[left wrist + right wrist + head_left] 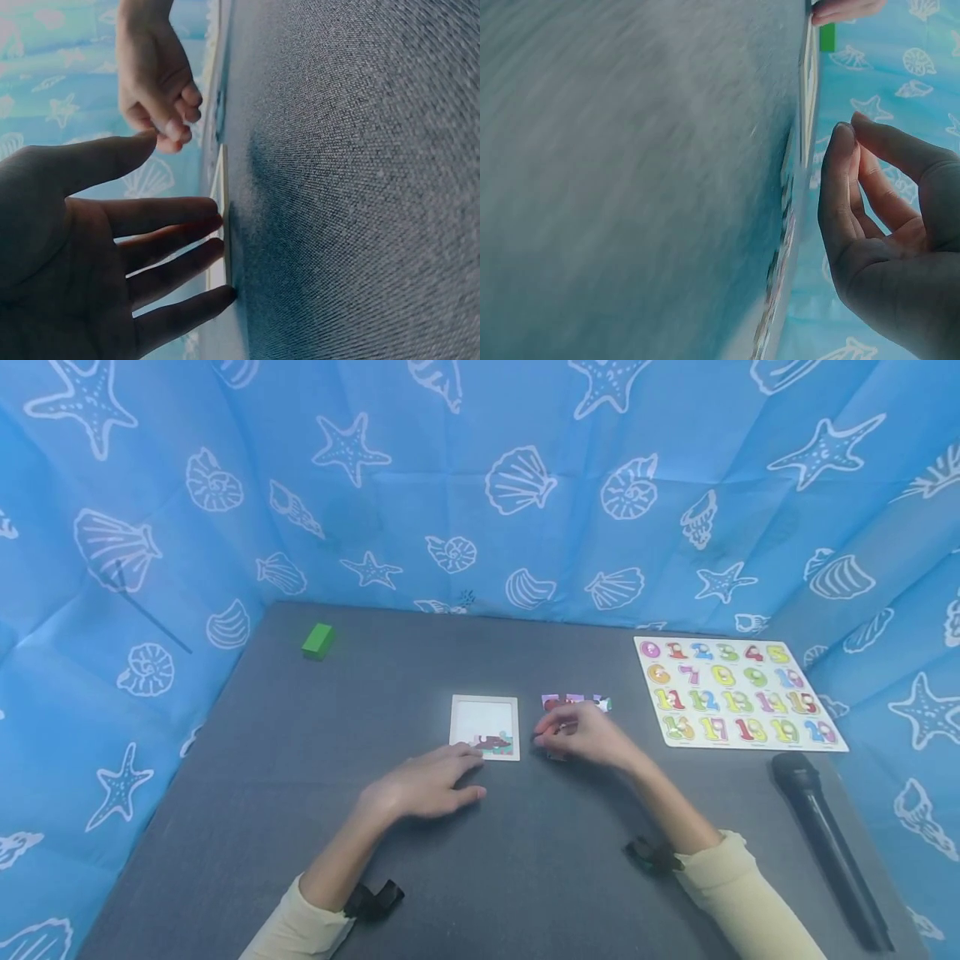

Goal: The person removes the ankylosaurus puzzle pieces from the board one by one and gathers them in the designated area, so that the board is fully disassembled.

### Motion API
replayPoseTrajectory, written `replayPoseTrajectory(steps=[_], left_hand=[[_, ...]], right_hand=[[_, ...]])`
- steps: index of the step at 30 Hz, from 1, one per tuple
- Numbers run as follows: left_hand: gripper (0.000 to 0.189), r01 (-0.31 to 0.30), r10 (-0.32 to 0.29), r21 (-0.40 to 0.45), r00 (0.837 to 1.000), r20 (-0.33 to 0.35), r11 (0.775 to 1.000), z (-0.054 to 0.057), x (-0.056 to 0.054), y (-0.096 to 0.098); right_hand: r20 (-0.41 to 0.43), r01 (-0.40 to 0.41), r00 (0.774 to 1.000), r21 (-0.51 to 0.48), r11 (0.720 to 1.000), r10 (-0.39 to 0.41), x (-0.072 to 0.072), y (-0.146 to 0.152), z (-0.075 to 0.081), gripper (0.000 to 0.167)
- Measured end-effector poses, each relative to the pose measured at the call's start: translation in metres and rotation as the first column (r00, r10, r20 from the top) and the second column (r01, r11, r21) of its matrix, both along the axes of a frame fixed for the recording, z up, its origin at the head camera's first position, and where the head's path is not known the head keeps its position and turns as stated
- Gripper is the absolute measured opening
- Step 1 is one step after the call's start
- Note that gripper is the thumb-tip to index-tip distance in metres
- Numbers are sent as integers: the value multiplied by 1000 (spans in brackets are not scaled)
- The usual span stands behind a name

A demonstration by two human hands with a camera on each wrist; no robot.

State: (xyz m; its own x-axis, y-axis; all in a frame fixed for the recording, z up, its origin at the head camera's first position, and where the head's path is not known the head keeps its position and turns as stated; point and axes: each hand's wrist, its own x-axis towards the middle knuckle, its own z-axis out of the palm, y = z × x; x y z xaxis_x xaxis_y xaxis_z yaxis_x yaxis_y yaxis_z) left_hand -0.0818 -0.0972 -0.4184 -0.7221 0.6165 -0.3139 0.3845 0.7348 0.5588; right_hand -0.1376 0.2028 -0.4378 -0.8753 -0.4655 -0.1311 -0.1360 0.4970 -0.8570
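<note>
The left hand [423, 787] lies flat with straight, spread fingers, its fingertips [217, 214] touching the near edge of the small square white-framed jigsaw tray [484, 727]; it grips nothing. The tray holds fitted pieces only along its near edge, just ahead of those fingertips. The right hand [581, 733] hovers just right of the tray over the loose cluster of pink and multicoloured jigsaw pieces [576, 703], fingers curled inward. The right wrist view shows thumb and forefinger close together, but whether a piece is pinched cannot be told. To do this step well, keep the left fingertips pressing the tray edge so it cannot slide on the dark grey fabric tabletop [300, 793]. Lift one piece by its edges, match its picture to the fitted row, then lower it flat.
</note>
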Motion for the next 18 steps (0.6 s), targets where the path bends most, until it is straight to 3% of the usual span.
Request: replayPoseTrajectory(steps=[4,11,18], left_hand=[[58,3,-3,8,1000,-6,1000,0,0,0],[60,16,-16,-11,1000,-21,1000,0,1,1],[61,24,-25,-54,999,-21,998,-1,4,3]], right_hand=[[5,-10,1000,-11,1000,10,-2,-12,1,15],[-66,-51,996,37,998,53,-5,-36,5,16],[-13,-108,994,-8,994,108,-11,-57,1,17]])
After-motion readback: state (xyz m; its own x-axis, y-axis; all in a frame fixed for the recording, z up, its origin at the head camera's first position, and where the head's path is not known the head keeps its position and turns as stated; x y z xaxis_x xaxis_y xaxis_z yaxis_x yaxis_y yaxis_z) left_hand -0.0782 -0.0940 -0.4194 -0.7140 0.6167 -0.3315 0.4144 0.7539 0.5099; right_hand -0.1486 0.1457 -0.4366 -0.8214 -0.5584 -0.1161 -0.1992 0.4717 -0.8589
